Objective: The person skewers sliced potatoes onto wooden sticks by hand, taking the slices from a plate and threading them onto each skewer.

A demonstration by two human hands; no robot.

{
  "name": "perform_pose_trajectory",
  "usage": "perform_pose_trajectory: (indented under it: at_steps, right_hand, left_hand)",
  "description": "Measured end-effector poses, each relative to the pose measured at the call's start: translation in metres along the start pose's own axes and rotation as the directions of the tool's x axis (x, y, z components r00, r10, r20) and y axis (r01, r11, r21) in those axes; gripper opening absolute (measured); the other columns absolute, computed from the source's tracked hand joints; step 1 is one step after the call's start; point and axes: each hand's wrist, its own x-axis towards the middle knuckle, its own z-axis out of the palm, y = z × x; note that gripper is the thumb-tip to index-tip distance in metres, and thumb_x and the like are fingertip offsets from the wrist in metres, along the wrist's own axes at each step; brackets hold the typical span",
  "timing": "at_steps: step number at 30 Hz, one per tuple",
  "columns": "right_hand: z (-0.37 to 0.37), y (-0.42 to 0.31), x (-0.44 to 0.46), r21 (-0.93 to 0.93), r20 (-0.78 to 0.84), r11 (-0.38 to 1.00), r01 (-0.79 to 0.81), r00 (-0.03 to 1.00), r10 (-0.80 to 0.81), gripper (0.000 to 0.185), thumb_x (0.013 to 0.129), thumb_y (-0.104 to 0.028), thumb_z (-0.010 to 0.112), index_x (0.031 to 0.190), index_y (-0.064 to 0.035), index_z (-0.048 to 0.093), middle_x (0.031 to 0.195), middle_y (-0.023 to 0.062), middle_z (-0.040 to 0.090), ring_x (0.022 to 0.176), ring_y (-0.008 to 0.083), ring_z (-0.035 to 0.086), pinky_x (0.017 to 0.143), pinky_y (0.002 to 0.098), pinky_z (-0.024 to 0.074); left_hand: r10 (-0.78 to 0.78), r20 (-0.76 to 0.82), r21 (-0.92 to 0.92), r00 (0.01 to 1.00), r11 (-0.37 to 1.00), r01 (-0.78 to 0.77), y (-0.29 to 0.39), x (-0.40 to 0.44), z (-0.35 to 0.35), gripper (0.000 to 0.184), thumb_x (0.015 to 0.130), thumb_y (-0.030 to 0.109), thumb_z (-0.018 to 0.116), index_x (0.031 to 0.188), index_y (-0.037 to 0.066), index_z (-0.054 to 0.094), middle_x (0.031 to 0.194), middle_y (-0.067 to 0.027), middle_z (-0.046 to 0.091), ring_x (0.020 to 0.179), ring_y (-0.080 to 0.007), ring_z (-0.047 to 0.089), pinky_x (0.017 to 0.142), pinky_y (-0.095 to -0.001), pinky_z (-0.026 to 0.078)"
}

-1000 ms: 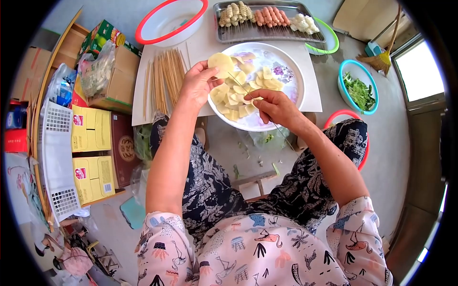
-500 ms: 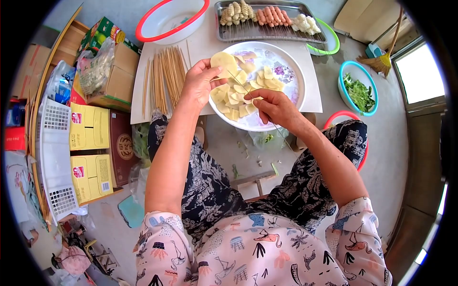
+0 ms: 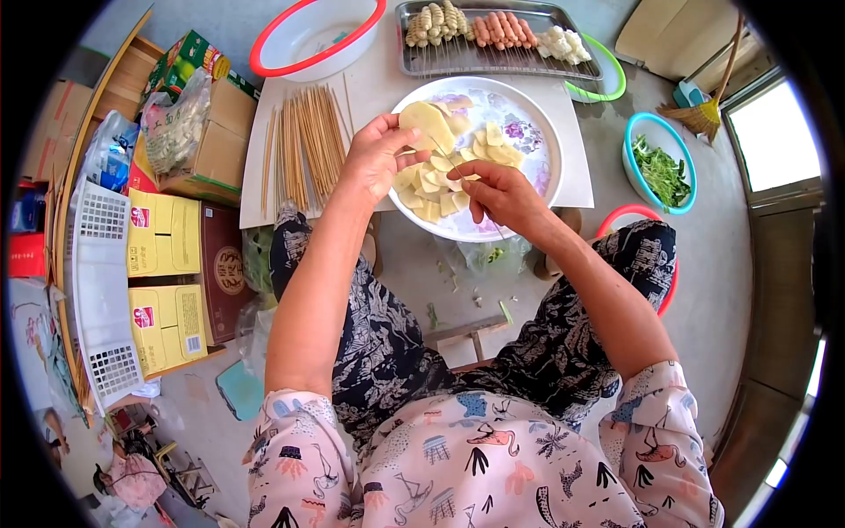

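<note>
Between the thumb and fingers of my left hand (image 3: 380, 158) is a pale yellow potato slice (image 3: 428, 126), held over the left part of a round white tray (image 3: 547, 180). My right hand (image 3: 500, 195) pinches a thin skewer (image 3: 455, 167) whose upper end meets the slice; its lower end slants down past my fingers. Below both hands, many loose potato slices (image 3: 493, 151) lie in the flower-patterned tray. A bundle of wooden skewers (image 3: 304, 150) lies on the table, left of my left hand.
A metal tray (image 3: 493, 63) of skewered food stands at the table's back, beside a red-rimmed basin (image 3: 319, 40). On the right floor are a blue-rimmed basin of greens (image 3: 660, 167) and a broom (image 3: 704, 114). Yellow boxes (image 3: 165, 238) stand left, and a person (image 3: 136, 480) shows lower left.
My left hand and the potato slice have moved slightly right, towards my right hand. Less of the skewer shows below my right hand. The slice has tilted a little.
</note>
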Motion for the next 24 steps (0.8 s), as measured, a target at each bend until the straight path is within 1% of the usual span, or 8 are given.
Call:
perform_pose_trajectory:
  at_steps: [2, 5, 7, 11, 16, 21, 23, 24]
  right_hand:
    - [0.001, 0.005, 0.002, -0.001, 0.001, 1.000, 0.004, 1.000, -0.004, 0.021, 0.091, -0.013, 0.048, 0.107, -0.0062, 0.059, 0.055, -0.0021, 0.051, 0.051, 0.0041, 0.045, 0.049, 0.0217, 0.0364]
    - [0.003, 0.014, 0.006, -0.004, -0.032, 0.997, 0.080, 0.996, -0.080, 0.019, 0.091, -0.012, 0.049, 0.106, -0.0069, 0.060, 0.056, -0.0016, 0.051, 0.052, 0.0047, 0.046, 0.050, 0.0220, 0.0366]
    - [0.003, 0.015, 0.006, -0.059, -0.060, 0.990, 0.127, 0.990, -0.131, 0.019, 0.090, -0.012, 0.050, 0.105, -0.0068, 0.060, 0.056, -0.0013, 0.051, 0.053, 0.0054, 0.047, 0.051, 0.0224, 0.0373]
    - [0.004, 0.007, 0.004, -0.086, -0.081, 0.988, 0.131, 0.987, -0.138, 0.018, 0.090, -0.011, 0.050, 0.103, -0.0070, 0.061, 0.056, -0.0008, 0.051, 0.053, 0.0059, 0.048, 0.051, 0.0230, 0.0382]
    - [0.003, 0.008, 0.005, -0.242, -0.135, 0.959, 0.148, 0.973, -0.185, 0.018, 0.088, -0.009, 0.050, 0.102, -0.0089, 0.061, 0.056, 0.0028, 0.053, 0.053, 0.0100, 0.052, 0.054, 0.0269, 0.0431]
    - [0.004, 0.013, 0.007, -0.286, -0.160, 0.942, 0.177, 0.960, -0.229, 0.018, 0.087, -0.008, 0.050, 0.101, -0.0090, 0.062, 0.057, 0.0041, 0.054, 0.054, 0.0120, 0.054, 0.056, 0.0280, 0.0443]
    - [0.005, 0.013, 0.007, -0.291, -0.167, 0.938, 0.187, 0.956, -0.242, 0.018, 0.087, -0.008, 0.051, 0.100, -0.0089, 0.062, 0.057, 0.0043, 0.054, 0.054, 0.0122, 0.054, 0.056, 0.0280, 0.0443]
    - [0.005, 0.013, 0.007, -0.278, -0.167, 0.943, 0.183, 0.958, -0.235, 0.017, 0.087, -0.008, 0.051, 0.101, -0.0068, 0.061, 0.059, 0.0032, 0.054, 0.055, 0.0097, 0.052, 0.057, 0.0258, 0.0434]
  left_hand:
    - [-0.024, 0.029, -0.157, 0.999, 0.987, 0.028, 0.001, -0.001, 0.000, 0.022, 0.085, 0.010, 0.059, 0.103, 0.001, 0.052, 0.098, -0.0096, 0.060, 0.086, -0.0189, 0.061, 0.072, -0.0326, 0.056]
    - [-0.025, 0.047, -0.226, 0.999, 0.973, 0.035, 0.001, -0.002, -0.003, 0.019, 0.087, 0.013, 0.058, 0.101, 0.000, 0.054, 0.098, -0.0106, 0.060, 0.088, -0.0205, 0.061, 0.072, -0.0342, 0.057]
    - [-0.027, 0.054, -0.218, 0.998, 0.975, 0.038, 0.001, -0.003, -0.003, 0.019, 0.088, 0.014, 0.057, 0.100, 0.000, 0.055, 0.098, -0.0109, 0.060, 0.088, -0.0207, 0.061, 0.071, -0.0350, 0.057]
    - [-0.035, 0.060, -0.194, 0.998, 0.980, 0.046, 0.002, -0.005, -0.002, 0.020, 0.088, 0.015, 0.056, 0.100, 0.000, 0.056, 0.099, -0.0119, 0.060, 0.088, -0.0210, 0.061, 0.071, -0.0369, 0.057]
    - [-0.067, 0.057, -0.234, 0.996, 0.969, 0.079, 0.005, -0.006, -0.003, 0.021, 0.088, 0.016, 0.056, 0.101, -0.001, 0.056, 0.100, -0.0123, 0.060, 0.090, -0.0216, 0.061, 0.073, -0.0367, 0.057]
    - [-0.119, 0.087, -0.278, 0.989, 0.951, 0.139, 0.003, -0.004, -0.006, 0.024, 0.086, 0.016, 0.057, 0.104, 0.000, 0.055, 0.102, -0.0131, 0.059, 0.092, -0.0221, 0.060, 0.074, -0.0368, 0.057]
    - [-0.163, 0.148, -0.310, 0.976, 0.929, 0.202, 0.002, -0.005, -0.005, 0.025, 0.086, 0.015, 0.058, 0.105, 0.000, 0.054, 0.103, -0.0139, 0.059, 0.092, -0.0222, 0.060, 0.074, -0.0371, 0.056]
    - [-0.163, 0.147, -0.311, 0.976, 0.929, 0.202, 0.002, -0.006, -0.004, 0.025, 0.086, 0.015, 0.058, 0.105, 0.000, 0.054, 0.103, -0.0139, 0.059, 0.092, -0.0222, 0.060, 0.074, -0.0371, 0.056]
